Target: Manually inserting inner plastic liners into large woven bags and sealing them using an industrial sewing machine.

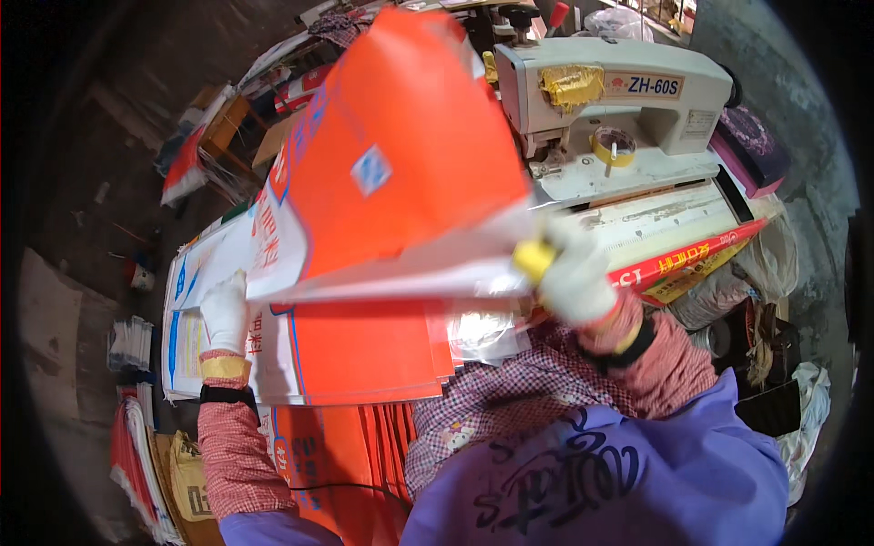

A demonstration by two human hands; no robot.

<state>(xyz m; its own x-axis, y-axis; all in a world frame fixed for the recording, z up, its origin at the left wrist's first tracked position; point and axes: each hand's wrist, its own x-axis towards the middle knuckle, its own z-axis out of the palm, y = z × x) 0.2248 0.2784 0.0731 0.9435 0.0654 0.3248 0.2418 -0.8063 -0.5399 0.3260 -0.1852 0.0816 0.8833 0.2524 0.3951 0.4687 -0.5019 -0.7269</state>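
Note:
A large orange and white printed sack (414,173) is lifted and tilted in front of me, its upper part smeared by motion. At its lower left corner my left hand (226,314), in a white glove, pinches the edge. My right hand (578,278), gloved too and blurred, grips the sack's right end; something yellow (533,260) shows at its fingertips. Beneath lies a stack of similar flat sacks (364,350), orange with white and blue print. Right of the raised sack stands a white sewing machine (628,100) with a roll of yellow tape (613,147) on its bed.
More orange sacks (341,455) hang or lie below the stack, near my lap. A dark purple box (751,150) sits behind the machine's right end. Plastic bags and bundles (765,255) crowd the right side. Bundled white material (130,344) lies on the left.

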